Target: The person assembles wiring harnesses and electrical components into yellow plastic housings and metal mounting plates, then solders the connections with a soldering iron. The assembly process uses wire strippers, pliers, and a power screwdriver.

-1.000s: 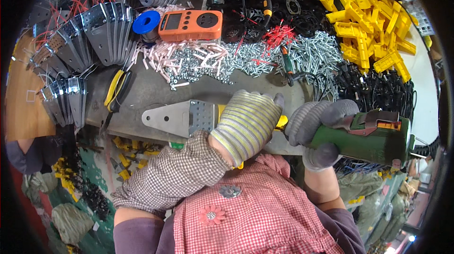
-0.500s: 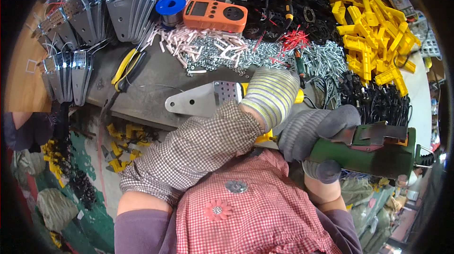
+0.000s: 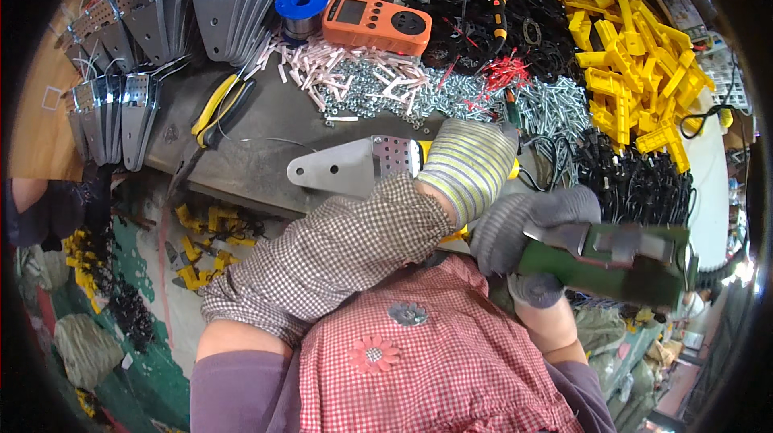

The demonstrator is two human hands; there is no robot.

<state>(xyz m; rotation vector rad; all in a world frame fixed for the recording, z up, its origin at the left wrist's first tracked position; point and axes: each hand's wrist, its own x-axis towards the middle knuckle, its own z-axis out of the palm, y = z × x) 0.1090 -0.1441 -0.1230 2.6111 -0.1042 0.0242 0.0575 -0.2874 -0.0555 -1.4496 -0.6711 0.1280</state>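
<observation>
My left hand (image 3: 469,169), in a yellow-and-grey striped glove, is closed round a yellow plastic handle (image 3: 514,168) at the table's near edge. A grey metal plate (image 3: 342,169) with round holes sticks out to the left from that handle, and a thin wire trails from it. In a grey glove, my right hand (image 3: 515,227) grips a green power tool (image 3: 600,278) with a metal strip along its top. The tool lies roughly level, its front end toward the yellow part below my left hand. The tip is hidden by my glove.
Pliers (image 3: 217,115) lie left of the plate. Behind are a blue solder spool (image 3: 302,2), an orange meter (image 3: 376,24), piled screws and nuts (image 3: 378,95), and a soldering iron (image 3: 499,18). Yellow plastic parts (image 3: 636,62) heap up at right; metal plates (image 3: 225,18) stand at left.
The green tool has rolled a little in my right hand, so its metal strip faces more toward me. My left hand keeps its hold on the handle. The whole view has shifted slightly.
</observation>
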